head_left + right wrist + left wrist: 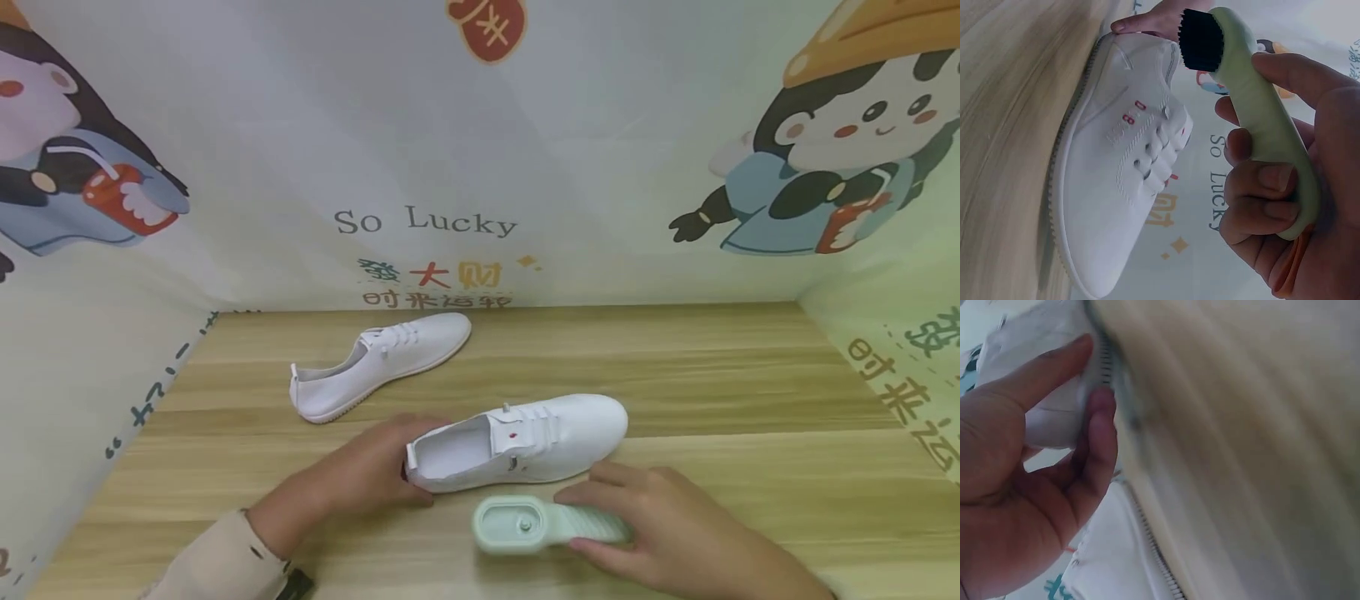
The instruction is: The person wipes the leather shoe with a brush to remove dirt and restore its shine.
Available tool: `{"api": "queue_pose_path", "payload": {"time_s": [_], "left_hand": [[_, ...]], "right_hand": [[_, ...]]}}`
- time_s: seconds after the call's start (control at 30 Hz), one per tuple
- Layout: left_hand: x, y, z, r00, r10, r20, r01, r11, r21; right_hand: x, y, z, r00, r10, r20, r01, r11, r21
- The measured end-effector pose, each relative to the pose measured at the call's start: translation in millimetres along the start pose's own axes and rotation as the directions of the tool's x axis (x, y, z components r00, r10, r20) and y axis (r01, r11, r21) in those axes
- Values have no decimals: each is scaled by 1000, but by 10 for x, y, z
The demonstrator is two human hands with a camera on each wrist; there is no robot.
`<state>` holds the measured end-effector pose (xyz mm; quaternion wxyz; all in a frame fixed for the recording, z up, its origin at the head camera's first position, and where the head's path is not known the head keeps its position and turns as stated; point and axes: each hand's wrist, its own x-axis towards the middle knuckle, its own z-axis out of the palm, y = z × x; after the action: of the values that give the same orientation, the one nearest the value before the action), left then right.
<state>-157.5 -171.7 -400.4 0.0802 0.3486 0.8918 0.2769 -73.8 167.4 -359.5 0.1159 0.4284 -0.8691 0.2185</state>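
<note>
Nearest the camera, a person's bare right hand (656, 525) curls its fingers round the handle of one pale green plastic brush (536, 527) with black bristles (1202, 40) and an orange-brown loop (1291, 264) at the handle's end. It is held above the wood-grain desk (712, 375), its long axis running roughly left to right, head pointing left and bristles turned down.

Two white lace-up shoes with ridged soles make up the pair. Just beyond the brush, and apart from it, the near shoe (517, 442) points its toe right and slightly away, the heel to the left. One left hand (375, 458), below a light beige sleeve (225, 554), grips that heel, thumb on one side and fingers on the other; whether the heel is lifted I cannot tell. Farther back and to the left, the far shoe (382, 365) lies untouched, slanting more steeply, toe towards the white printed backdrop (615, 192), which bears two cartoon figures.
</note>
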Motion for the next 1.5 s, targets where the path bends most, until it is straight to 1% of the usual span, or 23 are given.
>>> {"api": "queue_pose_path", "payload": {"time_s": [0.07,0.13,0.23,0.33,0.47,0.6,0.7,0.77,0.9,1.03,1.1,1.2,1.3,1.37,1.5], "left_hand": [[-14,19,23,999,-45,3,45,999,22],[-19,36,48,996,-84,-8,84,993,80],[-7,70,85,990,-137,-42,142,976,162],[23,99,129,983,-165,-82,180,960,215],[94,133,185,971,-209,-114,230,945,231],[214,148,221,944,-296,-144,321,926,201],[309,151,232,928,-339,-154,364,913,182],[371,147,232,922,-355,-152,379,909,172],[509,118,228,918,-367,-152,390,905,167],[666,79,248,915,-377,-142,397,904,158],[751,62,255,918,-372,-138,391,907,153],[878,47,231,925,-348,-155,371,915,158],[993,36,191,932,-321,-172,351,915,199],[1060,26,174,932,-321,-170,353,909,220],[1172,13,159,926,-340,-161,372,896,242]], "right_hand": [[-5,-2,22,1000,14,18,-14,1000,6],[-11,4,44,1000,5,14,-5,1000,0],[-21,13,57,1000,8,18,-7,1000,-17],[-25,24,61,1000,14,25,-14,1000,-13],[-23,26,63,999,17,32,-17,1000,1],[-8,30,60,998,39,57,-39,999,1],[-5,36,60,995,56,78,-57,998,2],[-10,39,63,995,60,86,-60,998,5],[-16,38,77,995,55,81,-54,998,-13],[-25,30,89,992,69,108,-68,998,-15],[-32,30,92,991,74,116,-73,997,-10],[-32,38,98,992,69,107,-67,998,-17],[-24,47,105,992,66,107,-64,998,-23],[-22,51,107,991,75,114,-72,997,-28],[-22,52,105,987,91,129,-88,996,-28]]}}
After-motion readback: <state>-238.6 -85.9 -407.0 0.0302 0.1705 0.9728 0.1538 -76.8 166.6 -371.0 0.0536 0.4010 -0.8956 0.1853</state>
